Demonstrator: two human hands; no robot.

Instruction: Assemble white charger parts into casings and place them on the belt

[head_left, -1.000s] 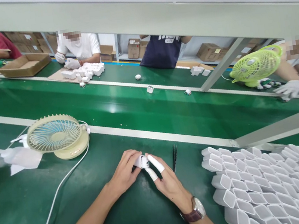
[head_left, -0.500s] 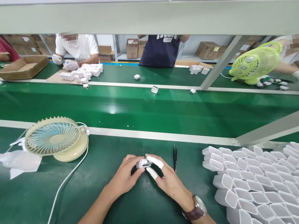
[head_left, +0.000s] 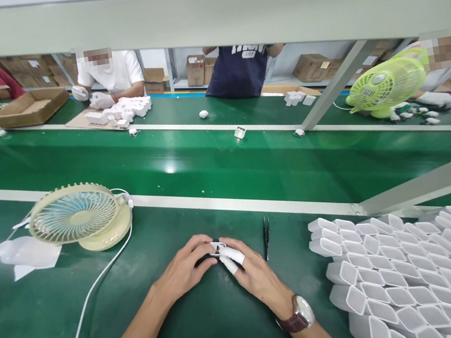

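Observation:
Between my two hands is a small white casing [head_left: 217, 245] with dark parts showing in its open end. My left hand [head_left: 187, 266] grips it from the left, thumb and fingers closed on its side. From the right, my right hand [head_left: 249, 265] has its fingers pressed on the same casing, with white covers on two fingertips. A watch [head_left: 303, 311] is on my right wrist. Black tweezers [head_left: 266, 238] lie on the green table [head_left: 216, 325] just right of my right hand.
Many white hollow casings [head_left: 396, 273] stand packed at the right. A cream fan [head_left: 81, 217] with a white cable and a plastic bag [head_left: 29, 252] are at the left. Beyond, a green belt [head_left: 173, 166] carries small parts; several people sit across it. A metal beam [head_left: 202, 24] crosses above.
My right hand's covered fingers have moved in over the casing, which has turned slightly. Parts on the belt have shifted right, and the view has tilted slightly.

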